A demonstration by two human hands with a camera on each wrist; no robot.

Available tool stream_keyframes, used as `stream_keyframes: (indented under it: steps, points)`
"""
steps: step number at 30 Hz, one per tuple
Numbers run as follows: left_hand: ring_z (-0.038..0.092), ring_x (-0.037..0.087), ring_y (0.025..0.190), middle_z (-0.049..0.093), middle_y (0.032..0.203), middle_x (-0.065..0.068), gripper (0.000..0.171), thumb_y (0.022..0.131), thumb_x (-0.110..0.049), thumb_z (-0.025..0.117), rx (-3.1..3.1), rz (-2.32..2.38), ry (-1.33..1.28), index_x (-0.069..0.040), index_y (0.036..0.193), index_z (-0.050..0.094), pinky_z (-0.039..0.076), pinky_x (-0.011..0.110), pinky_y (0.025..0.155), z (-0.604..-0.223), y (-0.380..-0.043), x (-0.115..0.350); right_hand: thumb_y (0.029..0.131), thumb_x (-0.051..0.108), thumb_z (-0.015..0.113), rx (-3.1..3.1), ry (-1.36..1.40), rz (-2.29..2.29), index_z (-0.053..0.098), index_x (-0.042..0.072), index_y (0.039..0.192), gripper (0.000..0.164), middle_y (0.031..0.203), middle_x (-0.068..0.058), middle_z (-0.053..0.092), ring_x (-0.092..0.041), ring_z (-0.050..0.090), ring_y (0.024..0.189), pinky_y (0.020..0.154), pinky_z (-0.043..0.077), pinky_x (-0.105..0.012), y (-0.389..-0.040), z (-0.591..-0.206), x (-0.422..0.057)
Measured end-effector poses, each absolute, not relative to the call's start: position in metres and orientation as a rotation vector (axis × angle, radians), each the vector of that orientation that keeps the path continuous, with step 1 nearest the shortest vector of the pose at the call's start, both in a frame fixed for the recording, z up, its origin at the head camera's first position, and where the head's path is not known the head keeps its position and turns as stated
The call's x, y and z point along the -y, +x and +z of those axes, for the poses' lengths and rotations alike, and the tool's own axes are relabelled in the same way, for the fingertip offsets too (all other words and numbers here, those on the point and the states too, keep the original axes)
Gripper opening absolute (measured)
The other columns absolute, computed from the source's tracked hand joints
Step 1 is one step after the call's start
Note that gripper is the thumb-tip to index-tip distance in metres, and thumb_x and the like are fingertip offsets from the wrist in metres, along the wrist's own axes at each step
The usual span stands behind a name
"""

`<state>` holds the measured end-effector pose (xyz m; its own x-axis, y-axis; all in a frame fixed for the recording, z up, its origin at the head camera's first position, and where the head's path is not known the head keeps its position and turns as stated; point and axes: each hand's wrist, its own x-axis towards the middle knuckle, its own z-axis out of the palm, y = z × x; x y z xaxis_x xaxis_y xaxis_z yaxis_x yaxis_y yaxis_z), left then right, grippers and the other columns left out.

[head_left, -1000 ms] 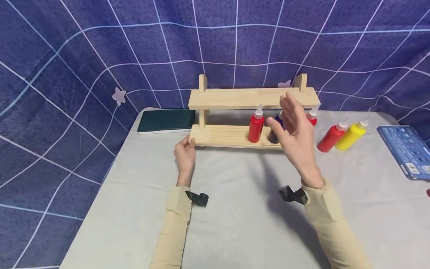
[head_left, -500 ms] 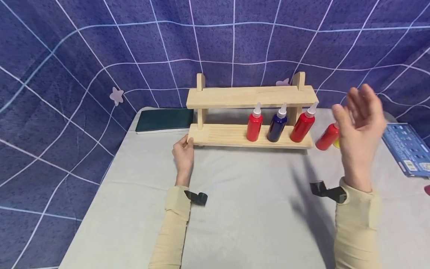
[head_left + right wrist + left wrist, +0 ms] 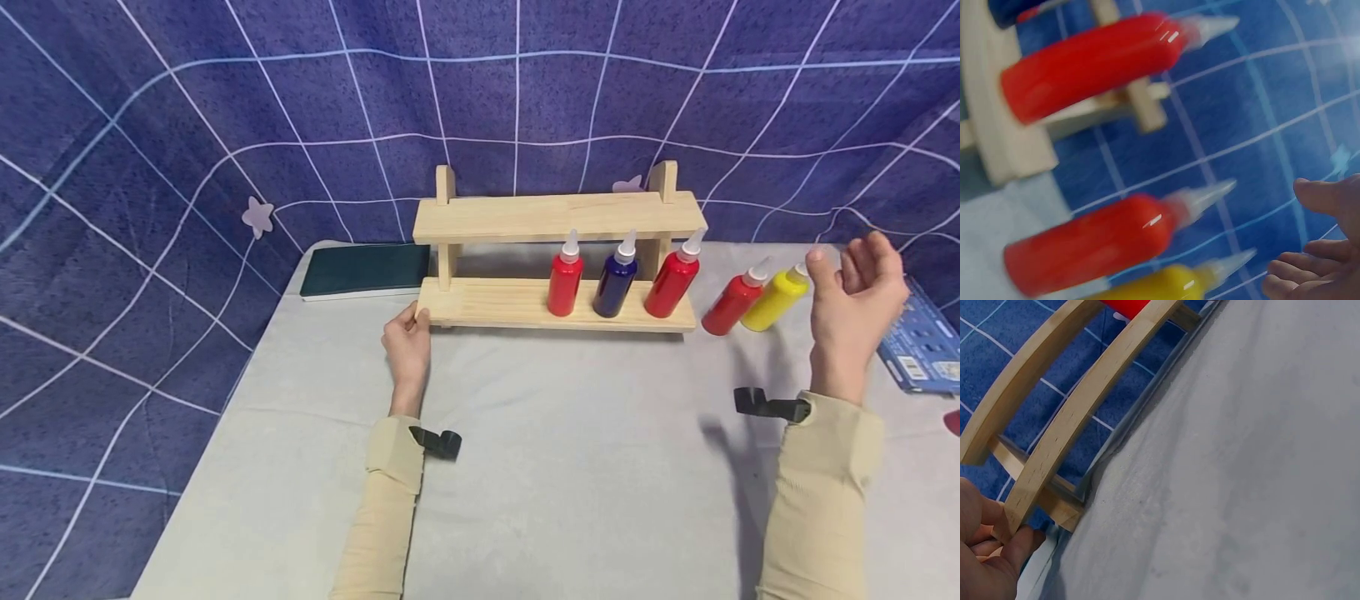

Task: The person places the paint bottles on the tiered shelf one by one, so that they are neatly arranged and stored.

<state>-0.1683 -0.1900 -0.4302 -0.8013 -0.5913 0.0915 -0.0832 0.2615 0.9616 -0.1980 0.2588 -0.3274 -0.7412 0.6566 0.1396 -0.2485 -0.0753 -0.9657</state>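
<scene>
A two-tier wooden shelf [image 3: 558, 217] stands at the back of the table. My left hand [image 3: 408, 348] pinches the left end of its lower board [image 3: 1072, 422] between thumb and fingers. On that board, toward the right, are a red squeeze bottle [image 3: 565, 287], a dark blue one [image 3: 615, 287] and a second red one [image 3: 671, 287], all with pointed white caps. Another red bottle [image 3: 731, 306] and a yellow bottle [image 3: 776, 302] stand on the table right of the shelf. My right hand [image 3: 857, 312] is raised beside the yellow bottle, thumb apart from loosely bent fingers, holding nothing.
A dark green book [image 3: 366, 271] lies left of the shelf. A blue printed box [image 3: 926, 346], partly behind my right hand, lies at the right. Part of a dark red thing [image 3: 952, 422] shows at the right edge. A blue gridded curtain [image 3: 480, 100] hangs behind the table.
My right hand has moved right, from in front of the shelf's bottles to beside the yellow bottle, uncovering the blue and red bottles. My left hand has kept its hold on the shelf.
</scene>
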Motion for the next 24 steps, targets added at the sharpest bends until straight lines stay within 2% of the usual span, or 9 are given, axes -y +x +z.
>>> stream_keyframes:
  steps: [5,13,16,19,21,24]
  points:
    - [0.066,0.028,0.108,0.065,0.119,0.025,0.033,0.097,-0.010,0.061,2.101,-1.568,0.602,0.005,0.126,0.062,0.056,0.031,0.088,-0.431,-0.168,0.190,0.084,-0.005,0.067,1.636,-0.565,1.953,0.047,0.012,0.142,0.064,0.135,-0.002,0.050,-0.012,0.044,0.131,0.106,0.033,-0.009,-0.210,-0.353,-0.272]
    - [0.067,0.026,0.108,0.065,0.120,0.024,0.035,0.097,-0.012,0.061,2.108,-1.555,0.622,0.004,0.127,0.061,0.056,0.031,0.088,-0.430,-0.168,0.191,0.086,-0.003,0.067,1.798,-0.636,1.957,0.037,0.010,0.150,0.072,0.152,-0.010,0.041,-0.010,0.040,0.136,0.111,0.027,-0.011,-0.221,-0.377,-0.282]
    - [0.067,0.026,0.108,0.065,0.120,0.023,0.035,0.097,-0.013,0.061,2.110,-1.555,0.638,0.003,0.128,0.061,0.057,0.031,0.088,-0.430,-0.168,0.192,0.086,-0.001,0.068,1.876,-0.645,1.918,0.035,0.008,0.151,0.073,0.153,-0.011,0.040,-0.009,0.042,0.134,0.112,0.028,-0.013,-0.222,-0.383,-0.281]
    - [0.067,0.026,0.108,0.065,0.121,0.023,0.035,0.097,-0.013,0.062,2.116,-1.554,0.653,0.002,0.128,0.062,0.056,0.032,0.089,-0.429,-0.168,0.192,0.086,0.001,0.069,1.932,-0.658,1.881,0.038,0.008,0.149,0.071,0.150,-0.010,0.044,-0.008,0.048,0.127,0.111,0.031,-0.014,-0.225,-0.392,-0.283]
    - [0.067,0.026,0.108,0.065,0.121,0.022,0.035,0.097,-0.014,0.061,2.122,-1.554,0.654,0.001,0.129,0.062,0.057,0.032,0.089,-0.428,-0.168,0.192,0.086,0.004,0.069,1.998,-0.662,1.827,0.041,0.009,0.148,0.068,0.144,-0.006,0.050,-0.007,0.052,0.117,0.108,0.035,-0.014,-0.226,-0.398,-0.284]
    - [0.067,0.025,0.107,0.066,0.120,0.022,0.034,0.097,-0.014,0.061,2.127,-1.558,0.654,0.001,0.128,0.062,0.057,0.033,0.088,-0.428,-0.169,0.192,0.087,0.004,0.068,2.077,-0.659,1.766,0.051,0.009,0.141,0.057,0.120,0.005,0.062,-0.003,0.055,0.099,0.097,0.042,-0.011,-0.228,-0.406,-0.286]
